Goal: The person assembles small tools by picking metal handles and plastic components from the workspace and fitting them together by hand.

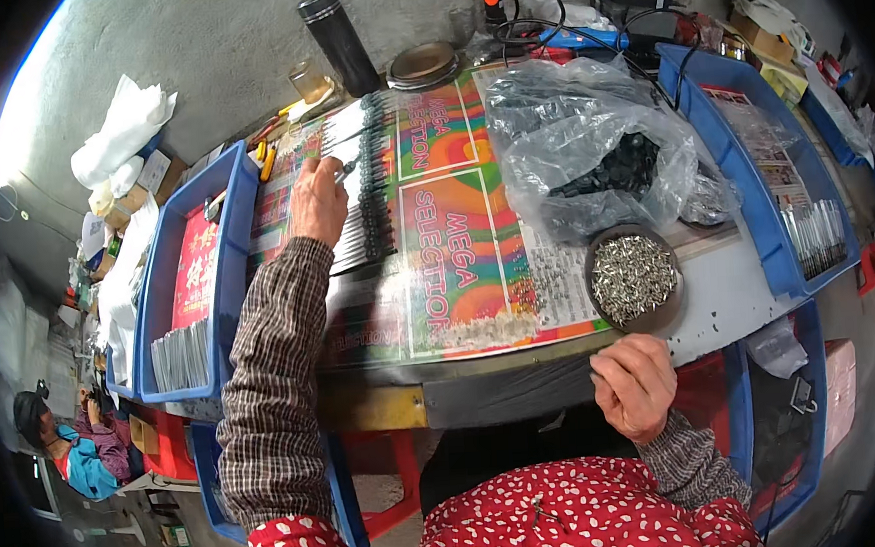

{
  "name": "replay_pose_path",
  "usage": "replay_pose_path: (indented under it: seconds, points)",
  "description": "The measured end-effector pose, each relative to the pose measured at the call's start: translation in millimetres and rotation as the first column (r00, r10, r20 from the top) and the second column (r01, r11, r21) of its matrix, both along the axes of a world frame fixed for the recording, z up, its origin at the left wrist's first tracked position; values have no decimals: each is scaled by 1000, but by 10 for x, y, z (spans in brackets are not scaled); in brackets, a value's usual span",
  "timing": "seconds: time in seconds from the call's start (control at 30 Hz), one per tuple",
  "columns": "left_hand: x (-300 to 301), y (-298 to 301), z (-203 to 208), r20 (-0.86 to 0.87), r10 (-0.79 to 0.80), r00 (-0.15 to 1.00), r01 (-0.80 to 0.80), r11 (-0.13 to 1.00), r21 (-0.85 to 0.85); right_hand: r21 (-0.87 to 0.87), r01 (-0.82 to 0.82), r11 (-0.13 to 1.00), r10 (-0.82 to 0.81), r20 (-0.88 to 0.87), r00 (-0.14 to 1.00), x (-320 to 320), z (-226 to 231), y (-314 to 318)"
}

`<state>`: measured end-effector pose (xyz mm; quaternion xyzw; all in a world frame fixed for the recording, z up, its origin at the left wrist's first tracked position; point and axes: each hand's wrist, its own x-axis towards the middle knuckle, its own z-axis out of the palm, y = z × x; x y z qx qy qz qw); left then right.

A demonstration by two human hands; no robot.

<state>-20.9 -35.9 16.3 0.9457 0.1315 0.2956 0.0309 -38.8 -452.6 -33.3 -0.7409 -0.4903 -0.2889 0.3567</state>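
My left hand (319,203) reaches over the table to a row of slim silvery metal pieces (350,214) lying side by side, their dark ends lined up on the right. Its thumb and fingertips are closed at the row's left side, around a small greyish part that I cannot make out clearly. Just off the table's front edge, my right hand (637,387) is raised with its fingers curled and the fingertips together; anything inside them is hidden. Beyond it stands a round dark bowl (600,309) full of small shiny metal pins or rivets (633,277).
Behind the bowl lies a clear plastic bag (541,157) with black parts (631,164). Blue trays (220,287) (753,189) flank the table, both holding upright metal strips. A black flask (338,44) and a round dark dish (423,64) stand at the back. Another person (83,451) sits far left.
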Motion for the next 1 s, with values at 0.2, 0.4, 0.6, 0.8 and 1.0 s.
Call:
replay_pose_path:
  seconds: [0.2,0.4,0.6,0.8,1.0]
  points:
    - [514,305,-162,-23,30,999,-31,999,-20,-93,19,995,-20,-9,1000,-22,-27,-53]
    - [765,460,-221,-68,81,994,-84,996,-43,-193,24,981,-29,-18,999,-31,-18,-107]
    - [870,518,-218,-71,77,994,-76,997,24,-196,28,980,-31,-13,999,-3,-18,-96]
    - [926,615,-261,-56,53,997,-46,993,107,-150,40,988,-42,-13,999,-20,-23,-73]
    - [729,619,-292,29,-16,999,16,1000,17,-83,37,996,-38,-15,999,-101,6,-77]
